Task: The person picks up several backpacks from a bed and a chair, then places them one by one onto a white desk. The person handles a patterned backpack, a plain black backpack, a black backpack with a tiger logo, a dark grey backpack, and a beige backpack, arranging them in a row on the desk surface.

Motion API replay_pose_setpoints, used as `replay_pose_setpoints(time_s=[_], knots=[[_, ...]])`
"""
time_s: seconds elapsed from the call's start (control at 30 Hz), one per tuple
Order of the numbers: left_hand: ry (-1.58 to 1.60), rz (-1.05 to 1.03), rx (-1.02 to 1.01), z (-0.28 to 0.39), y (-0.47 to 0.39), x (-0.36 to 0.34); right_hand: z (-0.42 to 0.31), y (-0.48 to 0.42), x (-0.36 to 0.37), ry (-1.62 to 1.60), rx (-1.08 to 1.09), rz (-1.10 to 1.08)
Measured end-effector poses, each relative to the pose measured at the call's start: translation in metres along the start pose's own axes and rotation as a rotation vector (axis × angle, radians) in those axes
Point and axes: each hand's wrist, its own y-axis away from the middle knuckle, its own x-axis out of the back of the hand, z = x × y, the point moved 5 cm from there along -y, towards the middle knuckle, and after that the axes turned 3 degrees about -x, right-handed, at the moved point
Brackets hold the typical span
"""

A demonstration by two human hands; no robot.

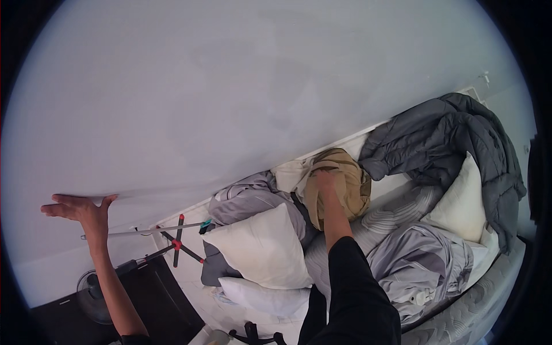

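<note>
My left hand (84,208) is raised at the left in front of the pale wall, fingers spread, holding nothing. My right hand (326,177) reaches to the top of a tan fabric bag or bundle (353,189) by the wall; the fingers are partly hidden in its folds, so a grip cannot be made out. Beside it on the left lie striped grey bedding (254,200) and a white pillow (263,250). To the right are a crumpled dark grey comforter (431,138), another white pillow (461,202) and a heap of grey patterned bedding (422,267).
A black piece of furniture (159,293) and a fan (97,297) are at the lower left. Near them stands a dark-legged stand with red tips (177,245). A black chair base (254,336) is at the bottom. A mattress (474,302) edges the lower right.
</note>
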Motion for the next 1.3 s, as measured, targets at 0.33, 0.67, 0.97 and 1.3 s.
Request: replay_pose_setpoints(time_s=[0.33,0.67,0.97,1.3], knots=[[-0.016,-0.035,0.018,-0.01,0.011,-0.008,-0.002,0.057,0.007,-0.035,0.014,0.592],[-0.011,-0.006,-0.015,-0.007,0.011,-0.005,0.001,0.063,-0.013,-0.088,-0.139,0.349],[0.179,0.044,0.105,-0.015,0.022,-0.02,0.033,0.286,0.015,-0.348,-0.061,0.479],[1.299,-0.47,-0.025,0.055,0.117,0.059,-0.07,0.584,0.207,-0.384,0.696,0.66]])
